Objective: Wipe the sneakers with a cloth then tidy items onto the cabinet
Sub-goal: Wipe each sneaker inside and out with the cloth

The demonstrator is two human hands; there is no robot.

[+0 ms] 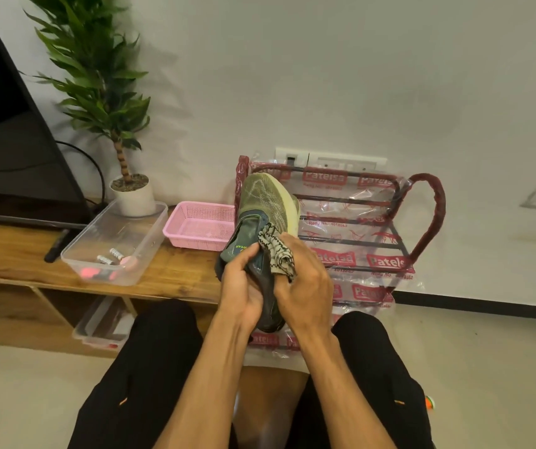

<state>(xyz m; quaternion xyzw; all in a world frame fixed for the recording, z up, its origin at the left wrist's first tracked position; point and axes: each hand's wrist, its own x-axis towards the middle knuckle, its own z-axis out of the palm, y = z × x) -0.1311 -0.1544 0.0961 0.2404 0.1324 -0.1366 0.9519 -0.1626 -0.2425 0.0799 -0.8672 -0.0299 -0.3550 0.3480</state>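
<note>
Only one view here, the head camera looking down. There's one sneaker (268, 218), olive green with a pale sole, held up in the air over the person's knees, right in front of the plastic-wrapped shoe rack (373, 228) and just right of the pink basket (200, 226). Its long axis runs pretty much away from the person: toe up and pointing at the wall, heel down toward the lap. It's rolled a bit, so the sole edge faces right and the opening faces left.

The left hand (244, 286) comes in from below with the forearm stretched out, and its fingers are wrapped round the heel end, thumb by the collar, properly gripping the sneaker. The right hand (305, 280) sits beside it, knuckles up, fingers curled round one checked cloth (278, 251) that's bunched against the side of the sneaker.

Counting the rest on the wooden cabinet (17, 264): one pink basket, one clear tub (114, 244) with what look like two batteries and some pinkish bits I can't make out, one potted plant (130, 196) and one TV (10, 140). A second clear tub (104, 322) sits on the lower shelf.
</note>
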